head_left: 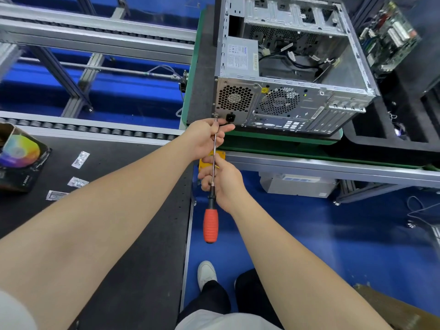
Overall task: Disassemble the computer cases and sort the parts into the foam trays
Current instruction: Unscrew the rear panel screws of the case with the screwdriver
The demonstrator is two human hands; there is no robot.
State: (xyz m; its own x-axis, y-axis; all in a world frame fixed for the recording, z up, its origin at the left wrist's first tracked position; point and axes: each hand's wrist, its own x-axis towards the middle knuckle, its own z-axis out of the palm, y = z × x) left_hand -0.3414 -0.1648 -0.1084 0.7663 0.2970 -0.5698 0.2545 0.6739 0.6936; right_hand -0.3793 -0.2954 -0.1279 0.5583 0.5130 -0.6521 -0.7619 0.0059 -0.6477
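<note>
Working at the rear lower-left corner of the opened computer case (pixel 297 108), which sits on a green pallet (pixel 281 137). Pinching the screwdriver (pixel 211 225) shaft close to its tip with the left hand (pixel 207 136), thumb and fingers pressed together on the metal, right up against the case. Holding lower down with the right hand (pixel 222 182), grip curled round the shaft just above the black collar, with the red handle bare below.

Long axis running from the handle, farthest from the case, straight to a screw (pixel 216 117) at that corner, below the power supply (pixel 240 57) grille. Left hand nearer the case, so probably steadying the tip, with the turning likely to come from the right. Cannot tell whether the tip is seated in the screw head. Slipping off looks like the main risk.

Inside the case, loose cables. Beyond its far right side, a motherboard (pixel 390 36) propped up. Just right of the case, a black foam tray (pixel 381 136). Nothing between tip and screw.
</note>
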